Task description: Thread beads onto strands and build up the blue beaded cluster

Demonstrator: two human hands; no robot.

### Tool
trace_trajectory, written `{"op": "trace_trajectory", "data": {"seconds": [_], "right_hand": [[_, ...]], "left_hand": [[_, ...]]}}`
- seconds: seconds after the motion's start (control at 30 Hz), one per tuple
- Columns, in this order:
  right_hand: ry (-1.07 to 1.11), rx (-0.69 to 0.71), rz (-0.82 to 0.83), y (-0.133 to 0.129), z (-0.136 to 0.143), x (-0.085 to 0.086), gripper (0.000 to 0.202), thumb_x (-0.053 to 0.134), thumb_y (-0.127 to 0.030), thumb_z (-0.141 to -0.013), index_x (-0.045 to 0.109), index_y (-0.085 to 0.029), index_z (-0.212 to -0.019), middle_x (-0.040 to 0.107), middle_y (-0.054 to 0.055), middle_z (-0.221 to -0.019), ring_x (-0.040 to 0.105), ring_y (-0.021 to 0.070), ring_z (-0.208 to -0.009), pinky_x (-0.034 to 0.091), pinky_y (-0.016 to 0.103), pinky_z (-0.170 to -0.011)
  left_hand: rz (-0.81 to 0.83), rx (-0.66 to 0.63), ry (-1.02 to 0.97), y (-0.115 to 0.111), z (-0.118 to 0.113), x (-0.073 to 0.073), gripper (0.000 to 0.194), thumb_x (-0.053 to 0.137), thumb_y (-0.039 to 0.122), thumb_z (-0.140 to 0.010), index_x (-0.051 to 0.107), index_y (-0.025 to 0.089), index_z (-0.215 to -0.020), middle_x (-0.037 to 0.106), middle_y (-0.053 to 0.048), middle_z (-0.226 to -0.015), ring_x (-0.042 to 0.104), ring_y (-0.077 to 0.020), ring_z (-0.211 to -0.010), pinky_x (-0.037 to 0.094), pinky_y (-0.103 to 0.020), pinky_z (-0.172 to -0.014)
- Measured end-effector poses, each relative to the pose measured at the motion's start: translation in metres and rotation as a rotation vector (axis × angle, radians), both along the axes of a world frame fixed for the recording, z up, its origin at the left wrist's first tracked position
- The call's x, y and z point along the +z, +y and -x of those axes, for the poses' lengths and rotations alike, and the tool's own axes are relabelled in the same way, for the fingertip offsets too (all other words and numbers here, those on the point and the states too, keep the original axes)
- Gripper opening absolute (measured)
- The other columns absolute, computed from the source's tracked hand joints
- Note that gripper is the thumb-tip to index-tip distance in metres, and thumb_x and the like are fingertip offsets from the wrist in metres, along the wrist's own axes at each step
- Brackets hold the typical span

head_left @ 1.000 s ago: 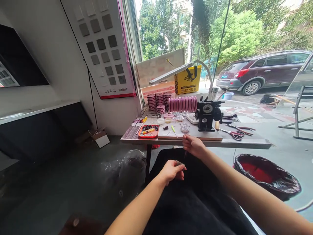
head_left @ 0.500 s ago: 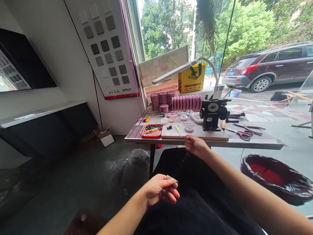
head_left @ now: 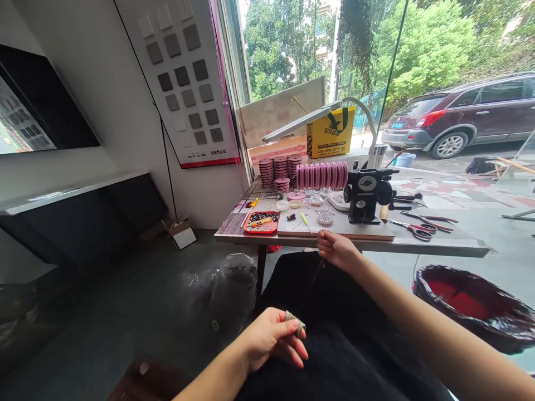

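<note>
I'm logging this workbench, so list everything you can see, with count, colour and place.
table: one, grey, by the window
red tray: one, holds small dark bits, table's left end
pink spools: a row lying sideways, plus stacks behind it to the left
black machine: one, right of the spool row
scissors: one pair, red handles, table's right part
desk lamp: one, white, over the table
yellow box: one, behind the spools
bin: one, black bag, red inside, floor at right
car: one, dark red, outside
left hand: fingers pinch a small grey piece, over the lap
right hand: closed on a thin dark strand, at the table edge
</note>
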State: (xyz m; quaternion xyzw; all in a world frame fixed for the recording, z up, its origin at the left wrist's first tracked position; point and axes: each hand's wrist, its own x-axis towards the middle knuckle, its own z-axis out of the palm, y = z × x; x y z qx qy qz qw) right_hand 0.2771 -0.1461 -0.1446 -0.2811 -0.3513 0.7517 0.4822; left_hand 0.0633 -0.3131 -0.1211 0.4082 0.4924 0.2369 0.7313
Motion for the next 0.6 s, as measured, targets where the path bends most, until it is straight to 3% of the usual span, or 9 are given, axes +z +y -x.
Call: {"op": "trace_trajectory", "data": {"seconds": [0.23, 0.47, 0.6], "right_hand": [[0.017, 0.015, 0.006, -0.002, 0.001, 0.002, 0.023, 0.051, -0.034, -0.089, 0.056, -0.015, -0.101, 0.059, 0.002, -0.091, 0.057, 0.0095, -0.069, 0.050, 0.025, -0.058], [0.012, 0.052, -0.014, -0.010, 0.000, 0.013, 0.023, 0.052, -0.034, -0.089, 0.056, -0.015, -0.101, 0.060, 0.002, -0.092, 0.058, 0.0111, -0.073, 0.051, 0.030, -0.066], [0.006, 0.075, -0.046, -0.012, -0.003, 0.016, 0.022, 0.051, -0.035, -0.089, 0.057, -0.015, -0.097, 0.059, 0.000, -0.085, 0.055, 0.0085, -0.065, 0.049, 0.024, -0.057]], "left_hand": [[-0.158, 0.012, 0.061, -0.010, -0.008, -0.001, 0.050, 0.066, 0.062, -0.055, 0.054, 0.013, -0.063, 0.060, -0.002, -0.048, 0.055, -0.0118, -0.041, 0.042, -0.024, -0.046], [-0.290, -0.017, 0.175, -0.016, -0.015, -0.009, 0.039, 0.060, 0.054, -0.063, 0.052, 0.015, -0.061, 0.054, 0.001, -0.043, 0.049, -0.0107, -0.038, 0.040, -0.025, -0.044], [-0.295, -0.049, 0.183, -0.016, -0.018, -0.015, 0.038, 0.057, 0.053, -0.064, 0.051, 0.016, -0.061, 0.053, 0.001, -0.043, 0.049, -0.0109, -0.037, 0.039, -0.025, -0.044]]}}
